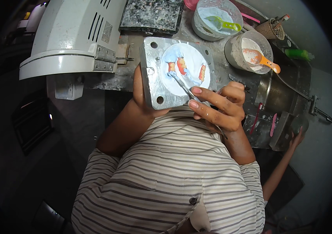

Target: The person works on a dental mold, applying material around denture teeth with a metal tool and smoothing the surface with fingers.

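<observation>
My left hand (139, 90) grips a square metal dental flask (153, 84) from its left side and underneath, tilting its face up toward me. White plaster (177, 88) fills the round opening. Set into it are pink-and-ivory denture pieces: one large (181, 66), a smaller one (171, 67) beside it, and another (202, 73) at the right. Pale blue paste lies around the left two. My right hand (226, 104) pinches a thin metal spatula (185, 89); its tip, with a blob of blue paste (172, 74), touches the area just below the small left piece.
A white machine housing (76, 35) stands at the left, beside a speckled black slab (151, 15). Behind the flask are a tub with a green scoop (224, 24) and a tub with an orange scoop (261, 59). A metal sink (277, 87) and another person's hand (298, 137) are at the right.
</observation>
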